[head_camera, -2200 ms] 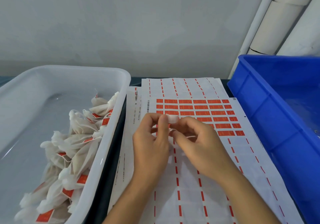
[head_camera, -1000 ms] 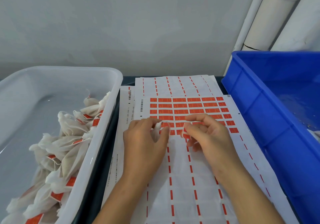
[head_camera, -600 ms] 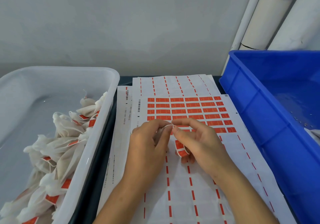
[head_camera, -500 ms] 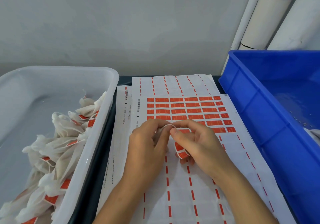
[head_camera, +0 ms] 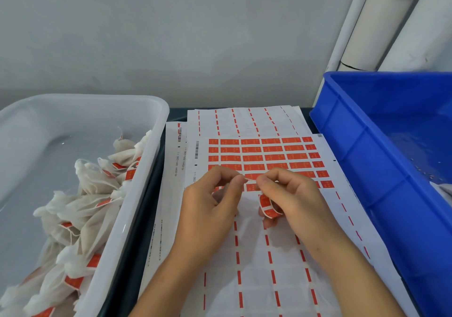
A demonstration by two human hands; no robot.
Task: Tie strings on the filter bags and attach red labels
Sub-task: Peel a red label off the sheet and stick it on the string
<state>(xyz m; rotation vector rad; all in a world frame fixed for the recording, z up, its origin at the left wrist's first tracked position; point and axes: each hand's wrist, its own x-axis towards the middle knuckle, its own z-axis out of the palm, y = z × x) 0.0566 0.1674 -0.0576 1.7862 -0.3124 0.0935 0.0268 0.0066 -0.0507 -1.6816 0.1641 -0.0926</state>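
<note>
Left hand (head_camera: 210, 201): grip pinches one end of the string (head_camera: 249, 179).
Right hand (head_camera: 291, 199): pinches the other end; red label (head_camera: 266, 205) curls beneath its fingers.
String axis: left-right, over the label sheet (head_camera: 269, 263) mid-counter.
Filter bag: hidden behind left fingers.

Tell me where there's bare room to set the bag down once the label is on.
The white tray has bare floor along its far and left side, behind the finished bags heaped at its near right. The blue crate shows mostly open floor. The label sheet is bare of labels near the wrists. It is crowded where the left hand and right hand work.
</note>
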